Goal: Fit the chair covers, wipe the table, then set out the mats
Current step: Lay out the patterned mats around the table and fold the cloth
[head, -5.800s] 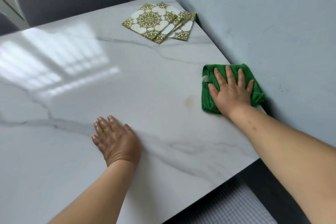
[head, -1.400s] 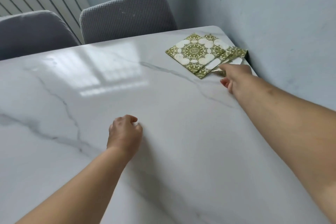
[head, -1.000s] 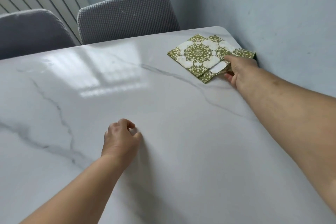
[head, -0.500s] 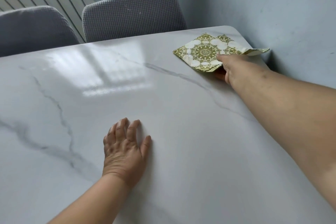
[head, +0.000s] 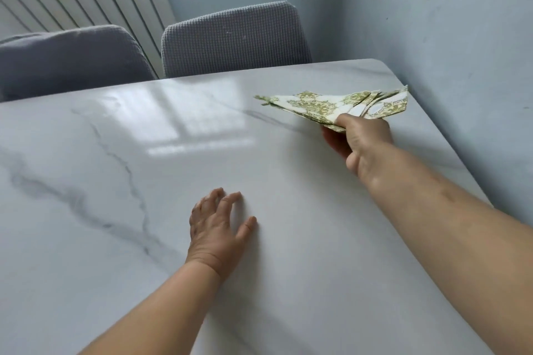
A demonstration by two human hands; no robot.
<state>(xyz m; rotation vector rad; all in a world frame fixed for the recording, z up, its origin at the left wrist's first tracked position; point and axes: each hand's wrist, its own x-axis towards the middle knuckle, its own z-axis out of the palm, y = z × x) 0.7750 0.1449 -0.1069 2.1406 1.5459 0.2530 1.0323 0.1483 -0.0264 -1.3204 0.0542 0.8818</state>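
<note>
My right hand (head: 360, 138) grips a small stack of green-and-white patterned mats (head: 317, 105) by its near corner and holds it fanned just above the far right part of the white marble table (head: 115, 181). My left hand (head: 216, 228) rests palm down on the table near the middle, fingers spread, holding nothing. Two chairs stand behind the far edge: one in a light grey textured cover (head: 233, 37), one in a darker grey cover (head: 69, 57) to its left. The green cloth is out of view.
A pale blue wall (head: 461, 37) runs close along the table's right edge and meets the far wall in a corner. A white radiator (head: 80, 0) stands behind the chairs at the back left. The table's rounded far right corner (head: 383, 66) sits near the wall.
My right hand reached the mats, closed on them and lifted the stack off the table. My left hand opened from a loose fist to flat. Earlier I was wiping with a green cloth.
</note>
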